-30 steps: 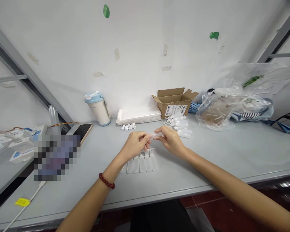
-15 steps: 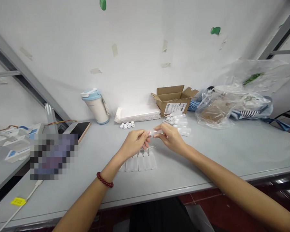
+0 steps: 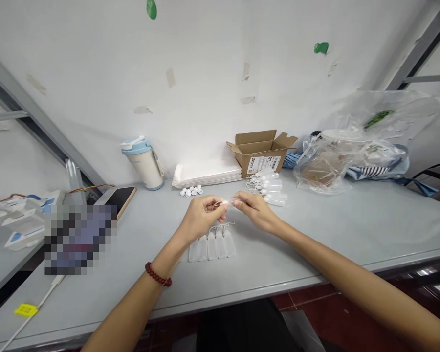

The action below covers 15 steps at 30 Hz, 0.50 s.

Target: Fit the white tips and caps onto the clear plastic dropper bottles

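Note:
My left hand (image 3: 204, 215) is closed, its thumb and fingers pinching a white cap (image 3: 225, 202). My right hand (image 3: 256, 211) is closed on the small translucent plastic bottle (image 3: 233, 199) at the cap's other side, most of it hidden by the fingers. Below the hands lies a row of several translucent bottles (image 3: 212, 246) with thin white cords at their tops. Beyond my right hand is a pile of capped bottles (image 3: 273, 186). Several loose white caps (image 3: 191, 191) sit behind my left hand.
A stack of white trays (image 3: 207, 173) and an open cardboard box (image 3: 266, 156) stand against the wall. To the left are a blue-lidded tumbler (image 3: 146, 166) and a phone (image 3: 121, 198). Clear plastic bags (image 3: 326, 166) fill the back right of the grey table (image 3: 315, 220).
My hands stay together at nearly the same spot, with the fingers shifted slightly around the cap and bottle. The view has moved a little.

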Tool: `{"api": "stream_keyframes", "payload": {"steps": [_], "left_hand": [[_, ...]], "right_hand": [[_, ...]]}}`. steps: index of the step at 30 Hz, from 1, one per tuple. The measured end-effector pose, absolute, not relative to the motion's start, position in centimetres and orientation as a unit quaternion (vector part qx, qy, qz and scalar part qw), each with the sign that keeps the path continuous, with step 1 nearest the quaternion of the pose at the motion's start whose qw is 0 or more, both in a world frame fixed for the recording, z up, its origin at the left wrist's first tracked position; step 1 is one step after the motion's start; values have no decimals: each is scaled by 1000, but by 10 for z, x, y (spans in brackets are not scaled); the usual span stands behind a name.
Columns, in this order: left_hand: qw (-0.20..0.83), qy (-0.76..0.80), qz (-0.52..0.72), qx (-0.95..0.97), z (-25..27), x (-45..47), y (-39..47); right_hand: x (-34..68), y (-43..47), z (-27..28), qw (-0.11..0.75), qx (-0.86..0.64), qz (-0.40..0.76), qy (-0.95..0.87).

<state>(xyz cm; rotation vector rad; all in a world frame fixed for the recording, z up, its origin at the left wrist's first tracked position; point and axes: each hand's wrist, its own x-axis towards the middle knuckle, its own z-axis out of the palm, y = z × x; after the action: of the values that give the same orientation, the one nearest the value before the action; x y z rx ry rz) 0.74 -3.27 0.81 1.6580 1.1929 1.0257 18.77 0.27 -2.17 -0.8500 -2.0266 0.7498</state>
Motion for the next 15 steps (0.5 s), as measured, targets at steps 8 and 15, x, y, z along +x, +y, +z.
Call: {"api": "stream_keyframes", "payload": {"steps": [8, 15], "left_hand": [[360, 463, 397, 706, 4, 10, -38], [303, 506, 532, 608, 4, -26, -7]], "right_hand": [[187, 5, -19, 348, -337, 562, -671], [210, 22, -4, 455, -430, 325, -709]]}}
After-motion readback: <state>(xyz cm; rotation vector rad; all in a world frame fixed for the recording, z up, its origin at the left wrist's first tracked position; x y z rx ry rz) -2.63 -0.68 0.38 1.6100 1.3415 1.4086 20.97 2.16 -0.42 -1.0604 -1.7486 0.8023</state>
